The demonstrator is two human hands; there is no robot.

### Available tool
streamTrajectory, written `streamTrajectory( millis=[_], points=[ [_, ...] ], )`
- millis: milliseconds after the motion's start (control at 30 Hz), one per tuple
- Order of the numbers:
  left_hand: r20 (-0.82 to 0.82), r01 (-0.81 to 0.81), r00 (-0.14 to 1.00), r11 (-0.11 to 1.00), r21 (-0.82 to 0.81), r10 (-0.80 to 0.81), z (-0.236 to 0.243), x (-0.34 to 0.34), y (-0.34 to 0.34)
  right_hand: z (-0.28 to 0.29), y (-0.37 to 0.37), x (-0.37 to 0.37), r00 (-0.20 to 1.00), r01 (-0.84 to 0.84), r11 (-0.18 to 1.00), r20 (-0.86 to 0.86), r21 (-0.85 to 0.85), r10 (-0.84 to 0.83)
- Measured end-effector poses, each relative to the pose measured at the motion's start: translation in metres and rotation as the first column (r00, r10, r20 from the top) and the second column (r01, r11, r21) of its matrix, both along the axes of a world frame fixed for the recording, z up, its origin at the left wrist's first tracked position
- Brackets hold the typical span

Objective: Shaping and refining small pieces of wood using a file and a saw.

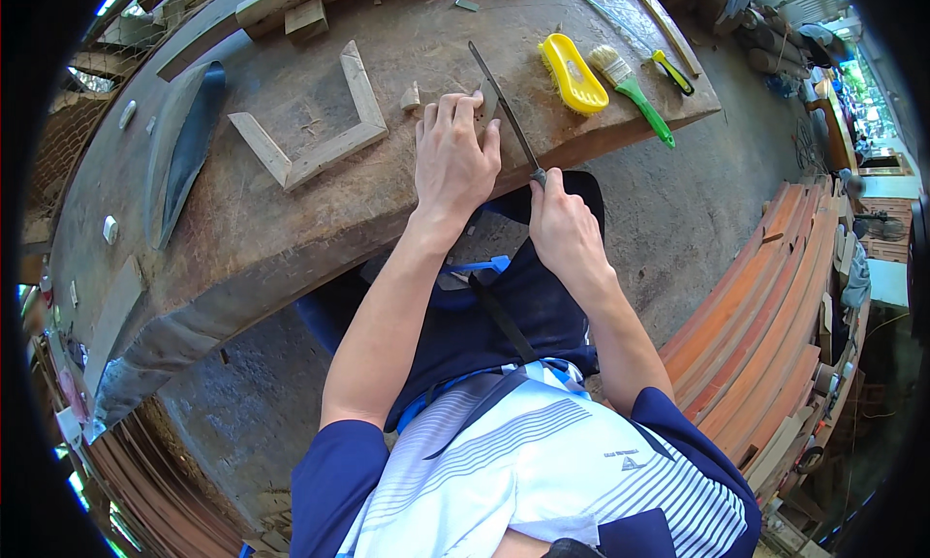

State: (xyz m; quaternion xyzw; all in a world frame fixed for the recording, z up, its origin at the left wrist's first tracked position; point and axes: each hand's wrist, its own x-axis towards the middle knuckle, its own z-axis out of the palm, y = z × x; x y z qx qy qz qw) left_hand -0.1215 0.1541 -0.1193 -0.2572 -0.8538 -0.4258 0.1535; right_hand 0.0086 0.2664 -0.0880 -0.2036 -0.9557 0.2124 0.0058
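Note:
My right hand (567, 219) is closed round the handle of a long, narrow, dark file (504, 103), which slants away over the front edge of the wooden table (320, 204). Just left of it, my left hand (455, 156) rests on the tabletop with fingers bent. Its thumb and forefinger pinch a small, flat, greyish wooden piece (490, 99) lying against the file; the fingers partly hide it. A little wood scrap (410, 97) sits beside the left fingertips. Further left lies a three-sided wooden frame (334, 156) with mitred corners.
Right of the file lie a yellow scrubbing brush (573, 74), a green-handled paintbrush (635, 98) and a thin tool with a yellow-black handle (670, 72). A wooden block (306, 20) is at the back, a curved dark sheet (189, 141) at left. Reddish planks (756, 306) are stacked at right.

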Motion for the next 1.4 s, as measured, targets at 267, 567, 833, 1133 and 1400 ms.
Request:
streamTrajectory(
  millis=[267, 567, 833, 1133, 1400],
  points=[
    [-0.001, 0.0, 1.0, 1.0, 0.006, 0.0, -0.0014, -0.001, -0.0001, 0.0023, -0.0004, -0.0008, 1.0, 0.0, 1.0, 0.008, -0.003, 0.0],
    [0.014, 0.002, 1.0, 1.0, -0.002, -0.002, -0.0004, -0.0006, 0.0, 0.0033, -0.0003, -0.0002, 1.0, 0.001, 1.0, 0.005, -0.015, -0.001],
    [-0.01, -0.002, 1.0, 1.0, -0.012, 0.002, -0.0012, -0.0005, 0.0, 0.0032, 0.0004, 0.0001, 1.0, 0.001, 1.0, 0.015, -0.009, -0.001],
    [-0.024, 0.002, 1.0, 1.0, -0.027, -0.003, -0.0016, -0.0015, 0.0001, 0.0034, 0.0009, -0.0003, 1.0, 0.014, 0.999, 0.022, -0.033, -0.014],
    [-0.023, 0.0, 1.0, 1.0, -0.026, 0.0, -0.0014, -0.0013, 0.0001, 0.0046, 0.0009, -0.0005, 1.0, -0.001, 1.0, 0.03, -0.008, 0.001]
  ],
)
